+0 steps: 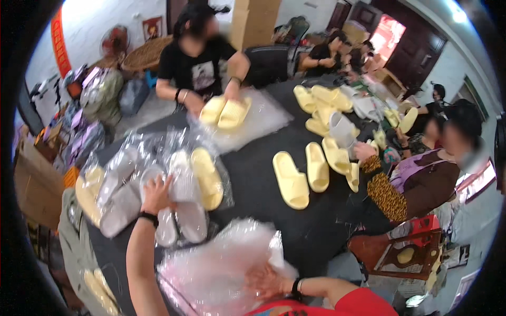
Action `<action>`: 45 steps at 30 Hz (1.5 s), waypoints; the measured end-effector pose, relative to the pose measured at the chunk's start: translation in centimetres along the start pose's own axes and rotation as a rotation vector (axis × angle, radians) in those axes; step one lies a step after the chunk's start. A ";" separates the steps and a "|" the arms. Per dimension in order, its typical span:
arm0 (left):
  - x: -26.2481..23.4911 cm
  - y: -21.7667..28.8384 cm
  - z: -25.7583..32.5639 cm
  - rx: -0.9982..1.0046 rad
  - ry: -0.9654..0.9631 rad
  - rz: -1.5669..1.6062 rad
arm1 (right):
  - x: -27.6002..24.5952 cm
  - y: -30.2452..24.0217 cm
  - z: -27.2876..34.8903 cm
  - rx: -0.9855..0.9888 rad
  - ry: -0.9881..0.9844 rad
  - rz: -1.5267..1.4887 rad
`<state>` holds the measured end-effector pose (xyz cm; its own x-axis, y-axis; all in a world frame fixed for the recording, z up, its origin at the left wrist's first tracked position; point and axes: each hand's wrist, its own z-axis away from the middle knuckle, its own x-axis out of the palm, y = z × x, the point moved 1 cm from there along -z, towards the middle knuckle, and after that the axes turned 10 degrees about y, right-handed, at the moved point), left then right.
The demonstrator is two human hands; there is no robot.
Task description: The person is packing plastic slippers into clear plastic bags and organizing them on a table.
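Left hand: arm stretched forward, fingers spread flat on a bagged white slipper
Right hand: forearm bent inward, fingers splayed against the clear plastic bags

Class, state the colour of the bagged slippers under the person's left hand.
The bagged slippers under the left hand are white, seen in the head view.

You have two loose yellow slippers lying side by side mid-table, and four bagged pairs near the left edge. Across the table, one person holds one more yellow pair.
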<state>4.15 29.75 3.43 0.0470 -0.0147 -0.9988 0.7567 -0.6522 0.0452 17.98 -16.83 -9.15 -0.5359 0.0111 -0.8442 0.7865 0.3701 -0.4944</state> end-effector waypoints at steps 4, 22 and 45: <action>-0.7 1.0 -0.6 0.003 -0.069 -0.039 | -1.7 -0.7 -1.3 0.040 -0.281 0.065; -5.2 1.9 0.5 0.228 0.267 -0.045 | -1.6 -1.0 -0.8 -0.081 0.007 0.079; -17.7 21.2 20.7 0.926 -0.232 -0.076 | -5.3 2.2 -1.3 0.706 0.331 -1.477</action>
<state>5.86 0.53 21.61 -0.1869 -0.0325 -0.9818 -0.0685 -0.9966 0.0460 22.13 -14.88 -5.49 -0.8587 0.2739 0.4332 -0.4947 -0.2217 -0.8403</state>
